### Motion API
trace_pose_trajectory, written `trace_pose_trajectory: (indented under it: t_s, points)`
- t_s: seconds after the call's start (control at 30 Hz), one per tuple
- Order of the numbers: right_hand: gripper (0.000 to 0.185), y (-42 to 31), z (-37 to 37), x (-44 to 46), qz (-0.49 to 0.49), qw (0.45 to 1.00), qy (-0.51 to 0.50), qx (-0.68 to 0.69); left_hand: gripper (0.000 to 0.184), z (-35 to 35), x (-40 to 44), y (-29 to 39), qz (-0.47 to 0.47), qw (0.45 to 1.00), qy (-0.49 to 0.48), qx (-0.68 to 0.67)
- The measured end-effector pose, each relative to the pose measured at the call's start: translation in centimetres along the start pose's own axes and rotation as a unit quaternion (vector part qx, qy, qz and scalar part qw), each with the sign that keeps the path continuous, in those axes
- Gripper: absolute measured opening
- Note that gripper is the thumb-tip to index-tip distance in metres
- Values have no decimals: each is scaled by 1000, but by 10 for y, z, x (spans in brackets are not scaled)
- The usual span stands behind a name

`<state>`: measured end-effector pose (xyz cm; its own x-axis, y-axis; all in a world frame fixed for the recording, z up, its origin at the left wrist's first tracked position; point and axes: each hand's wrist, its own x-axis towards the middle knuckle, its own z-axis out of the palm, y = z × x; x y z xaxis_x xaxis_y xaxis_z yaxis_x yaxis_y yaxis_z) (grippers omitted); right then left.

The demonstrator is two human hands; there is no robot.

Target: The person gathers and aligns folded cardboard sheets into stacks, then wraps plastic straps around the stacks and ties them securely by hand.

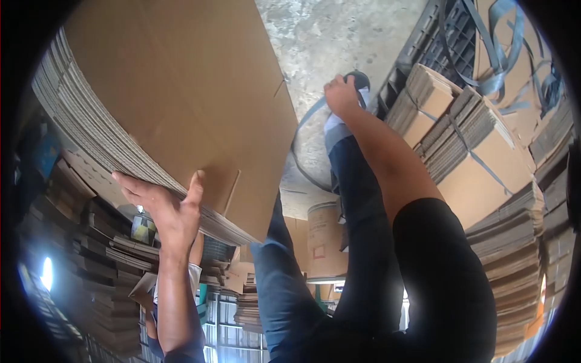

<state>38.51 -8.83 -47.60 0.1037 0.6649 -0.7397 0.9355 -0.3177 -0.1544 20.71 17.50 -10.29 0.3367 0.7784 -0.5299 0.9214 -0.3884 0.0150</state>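
Head view showed the left hand [164, 212] spread against the edge of the cardboard stack [181, 91], left of the legs [360, 199], thumb on its broad face; the right hand [342, 97] was closed around the strap [311, 113] near a shoe [359, 79]. Good handling seemingly called for a flush stack and an untwisted strap.

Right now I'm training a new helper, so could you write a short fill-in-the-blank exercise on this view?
The big stack is made of brown ____.
The left grip touches its edge, with the ____ over its broad face.
The right grip holds a strap; that arm's sleeve is ____.
Missing words: cardboard; thumb; black.
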Motion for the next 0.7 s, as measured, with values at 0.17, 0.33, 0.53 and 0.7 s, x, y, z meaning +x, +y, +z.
trace_pose_trajectory:
  t_s: [0.17, 0.33, 0.53, 0.7]
  points:
    - [19, 4, -29, -23, 65, 970, -2, 233, 139, 4, 0, -6, -8, 1000, 8, -19]
    - [15, 48, -117, -74, 223, 538, 181, 793, 145, -6, -3, 5, -19, 999, 29, -18]
    - [18, 202, -414, -264, 34, 125, 453, 882, 146, -32, -5, 23, -120, 992, -17, -34]
    - [22, 202, -572, -465, 57, 270, 729, 627, 145, -51, -7, 27, -145, 985, -66, -73]
